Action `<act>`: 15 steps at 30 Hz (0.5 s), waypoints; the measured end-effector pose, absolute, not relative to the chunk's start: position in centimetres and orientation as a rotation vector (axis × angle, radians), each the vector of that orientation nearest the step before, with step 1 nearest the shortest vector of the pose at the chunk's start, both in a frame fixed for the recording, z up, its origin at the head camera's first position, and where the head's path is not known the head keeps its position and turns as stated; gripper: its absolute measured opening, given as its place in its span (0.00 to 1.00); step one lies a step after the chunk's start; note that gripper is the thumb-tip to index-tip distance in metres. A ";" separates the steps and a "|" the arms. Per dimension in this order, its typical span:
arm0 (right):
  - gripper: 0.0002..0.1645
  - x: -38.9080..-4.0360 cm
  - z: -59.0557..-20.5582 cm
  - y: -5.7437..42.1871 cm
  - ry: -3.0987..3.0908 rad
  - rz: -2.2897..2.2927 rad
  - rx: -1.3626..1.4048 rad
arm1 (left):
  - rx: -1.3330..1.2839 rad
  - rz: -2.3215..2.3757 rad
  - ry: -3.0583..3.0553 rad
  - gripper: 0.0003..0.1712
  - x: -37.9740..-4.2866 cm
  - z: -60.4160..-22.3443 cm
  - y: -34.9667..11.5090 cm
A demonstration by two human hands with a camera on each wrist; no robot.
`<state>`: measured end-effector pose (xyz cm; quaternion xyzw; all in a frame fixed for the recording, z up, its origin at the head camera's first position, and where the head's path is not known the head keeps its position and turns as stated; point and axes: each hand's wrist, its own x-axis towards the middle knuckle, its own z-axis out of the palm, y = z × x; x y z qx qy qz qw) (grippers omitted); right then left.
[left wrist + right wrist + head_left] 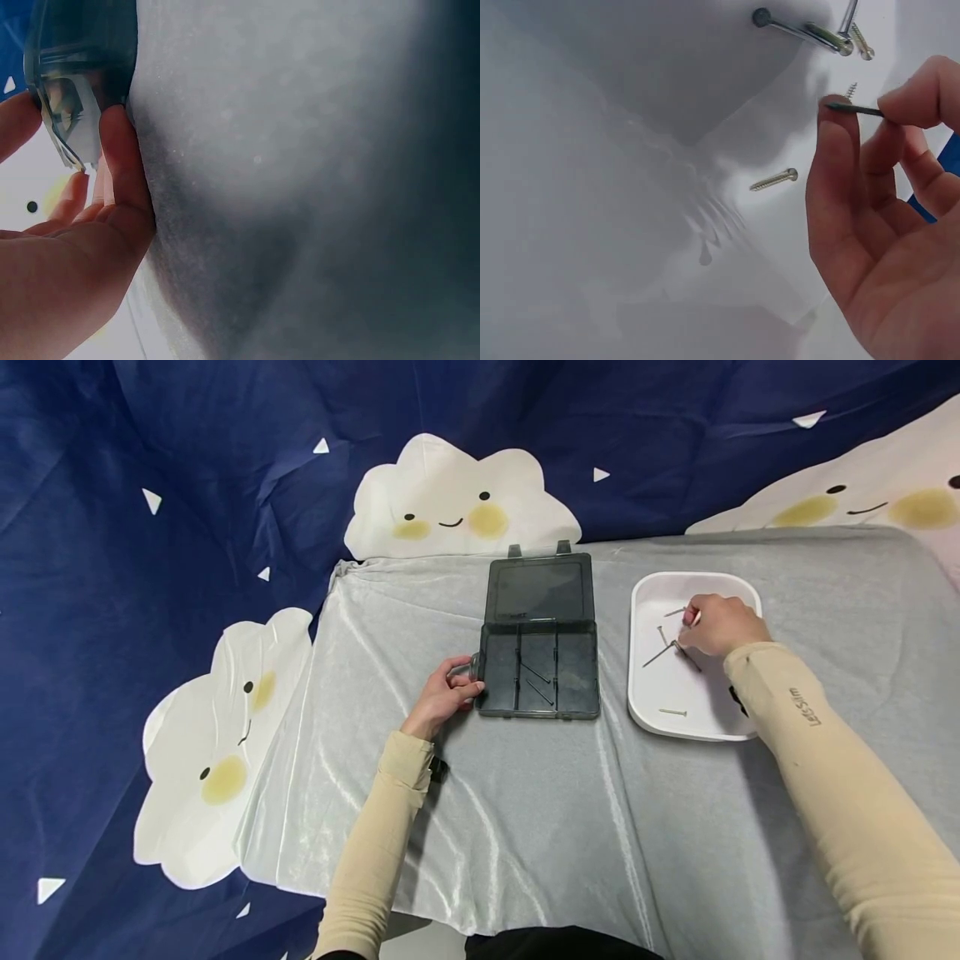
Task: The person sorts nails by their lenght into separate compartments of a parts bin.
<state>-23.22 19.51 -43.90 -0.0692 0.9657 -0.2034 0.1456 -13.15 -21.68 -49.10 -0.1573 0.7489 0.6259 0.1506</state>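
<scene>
A dark translucent compartment box lies with its lid folded back. Two dark nails rest in its middle compartment. At the box's left side, my left hand grips the edge between thumb and fingers; the left wrist view shows the box corner between them. Over a white tray, my right hand pinches a dark nail between thumb and fingertips, its pointed end sticking out. Below it in the tray lie longer nails and a pale screw.
A grey velvety cloth covers the table under box and tray. Behind hangs a dark blue curtain with white cloud shapes. The tray stands to the right of the box with a strip of cloth between them.
</scene>
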 end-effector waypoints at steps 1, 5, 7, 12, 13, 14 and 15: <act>0.11 -23.2 -43.8 19.5 2.783 -0.589 -0.204 | -0.453 1.799 2.151 0.34 -13.1 -49.1 -21.7; 0.10 -23.2 -43.7 19.6 2.803 -0.610 -0.224 | -0.455 1.795 2.153 0.34 -13.1 -48.9 -21.6; 0.10 -23.1 -43.7 19.6 2.813 -0.625 -0.233 | -0.452 1.792 2.156 0.34 -13.1 -48.9 -21.7; 0.10 -23.1 -43.5 19.5 2.831 -0.650 -0.250 | -0.448 1.797 2.154 0.34 -13.0 -48.9 -21.6; 0.10 -23.0 -43.5 19.5 2.832 -0.652 -0.251 | -0.447 1.801 2.152 0.34 -13.0 -48.9 -21.6; 0.10 -23.0 -43.4 19.5 2.833 -0.651 -0.250 | -0.446 1.803 2.149 0.34 -13.0 -48.9 -21.6; 0.10 -23.0 -43.4 19.4 2.835 -0.653 -0.247 | -0.447 1.804 2.149 0.34 -13.0 -48.9 -21.6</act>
